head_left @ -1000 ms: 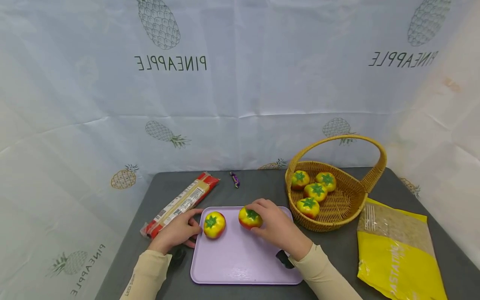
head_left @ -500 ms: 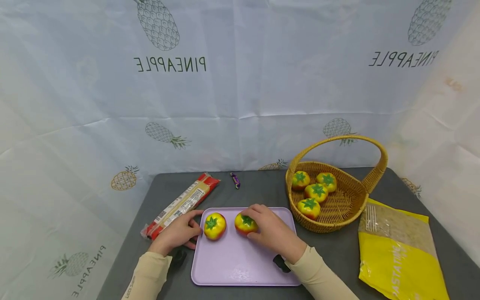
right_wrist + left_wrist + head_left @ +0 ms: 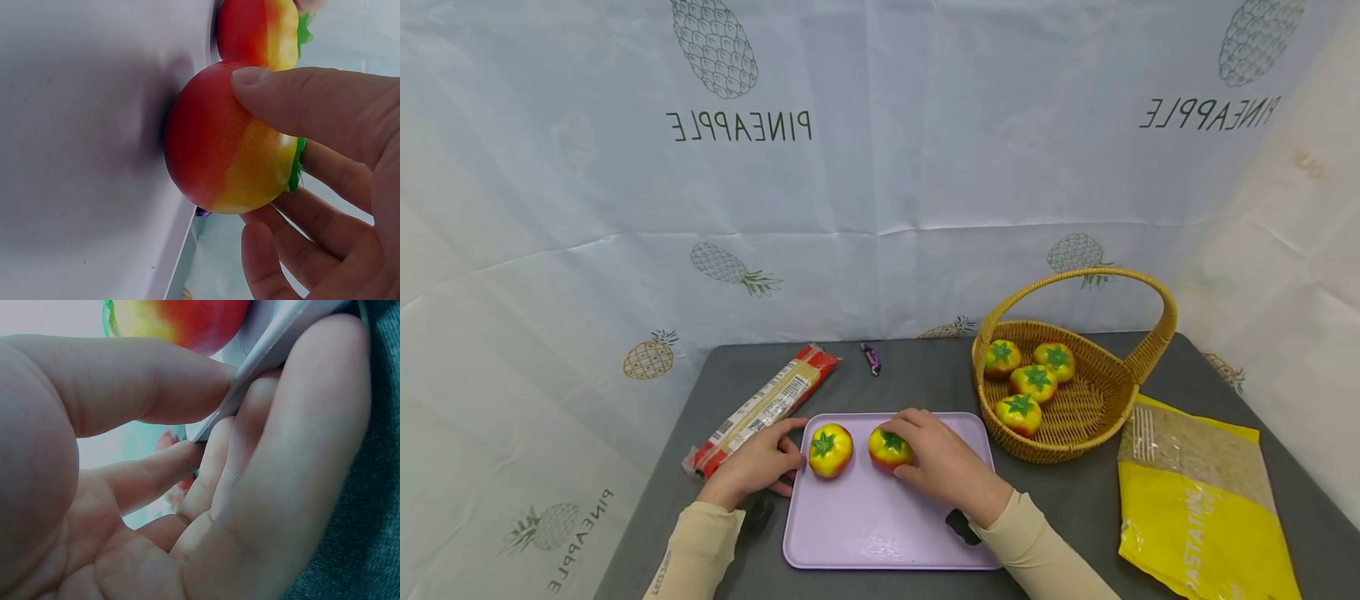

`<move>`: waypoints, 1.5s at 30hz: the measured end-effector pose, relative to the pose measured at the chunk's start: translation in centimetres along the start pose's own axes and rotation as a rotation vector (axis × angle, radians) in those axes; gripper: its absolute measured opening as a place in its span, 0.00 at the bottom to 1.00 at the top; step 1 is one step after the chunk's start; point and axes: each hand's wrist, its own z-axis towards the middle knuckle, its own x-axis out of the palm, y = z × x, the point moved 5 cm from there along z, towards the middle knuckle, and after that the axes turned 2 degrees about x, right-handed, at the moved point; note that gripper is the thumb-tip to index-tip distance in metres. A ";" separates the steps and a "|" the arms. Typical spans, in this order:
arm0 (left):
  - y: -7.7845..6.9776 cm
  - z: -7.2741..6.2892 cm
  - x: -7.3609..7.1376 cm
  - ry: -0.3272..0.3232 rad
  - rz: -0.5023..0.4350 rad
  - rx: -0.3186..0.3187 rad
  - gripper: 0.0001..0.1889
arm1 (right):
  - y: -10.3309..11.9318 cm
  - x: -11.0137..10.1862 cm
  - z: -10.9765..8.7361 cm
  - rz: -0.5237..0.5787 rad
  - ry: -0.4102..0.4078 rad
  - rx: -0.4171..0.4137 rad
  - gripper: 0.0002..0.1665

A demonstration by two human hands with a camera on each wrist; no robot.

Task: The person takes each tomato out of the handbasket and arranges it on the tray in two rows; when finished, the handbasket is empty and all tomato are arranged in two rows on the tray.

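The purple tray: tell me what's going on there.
A person's right hand grips a toy tomato resting on the purple tray, beside a second tomato. The left hand pinches the tray's left edge. Four more tomatoes lie in the wicker basket to the right.

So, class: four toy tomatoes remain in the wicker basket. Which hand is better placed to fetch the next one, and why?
Probably the right hand: it lies nearer the woven wicker basket, and only needs to let go of the red-and-yellow toy tomato. The left hand pinches the lilac plastic tray at its far edge.
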 end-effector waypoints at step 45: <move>-0.2 0.2 0.0 0.020 0.011 0.004 0.35 | -0.6 -2.2 -0.6 0.039 -0.007 0.019 0.38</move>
